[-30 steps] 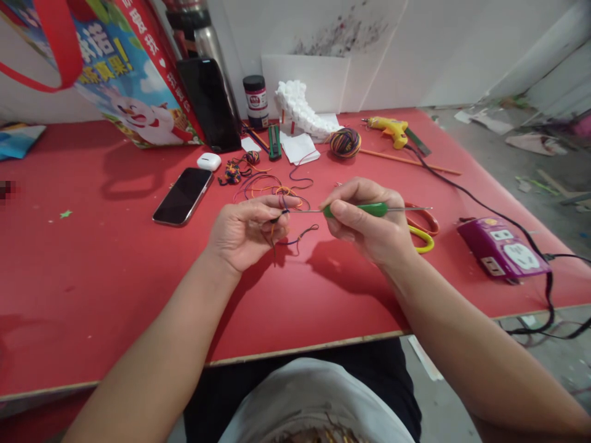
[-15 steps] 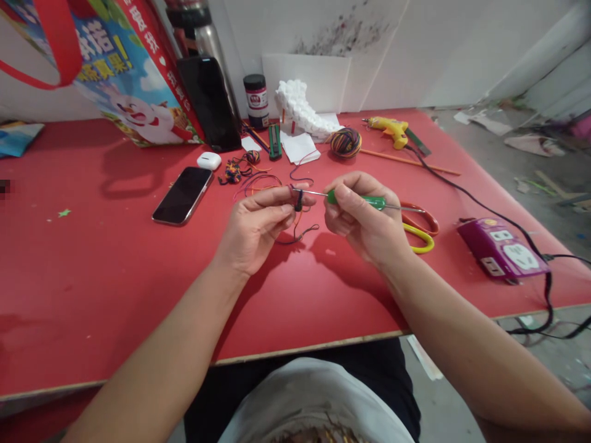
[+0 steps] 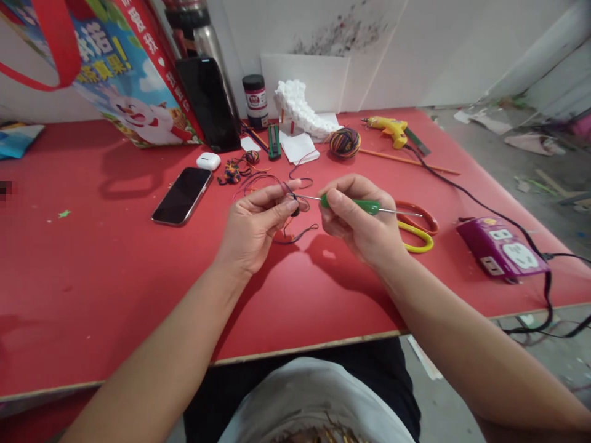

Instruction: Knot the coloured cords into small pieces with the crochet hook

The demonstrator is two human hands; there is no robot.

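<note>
Small dark knotted yarn piece (image 3: 295, 207) sits at the left hand's fingertips, up over the red tabletop (image 3: 138, 301), middle of the near half. Left hand (image 3: 256, 224): thumb and fingers pinched on the piece, index extended past it, thin yarn at the fingers. Right hand (image 3: 362, 215): closed pen-style around the green handle of a slim double-ended metal tool (image 3: 357, 205); one shaft points at the yarn piece, the other sticks out right. Exact tip contact too small to tell. Multicolour yarn tail (image 3: 302, 235) lies below the left fingertips. Yellow and orange-red looped handles (image 3: 431, 242) just beside right hand, partly hidden by it. Farther back: striped multicolour yarn ball (image 3: 345, 143). Flat black phone (image 3: 182, 197) left, purple power block (image 3: 503, 249) right.
</note>
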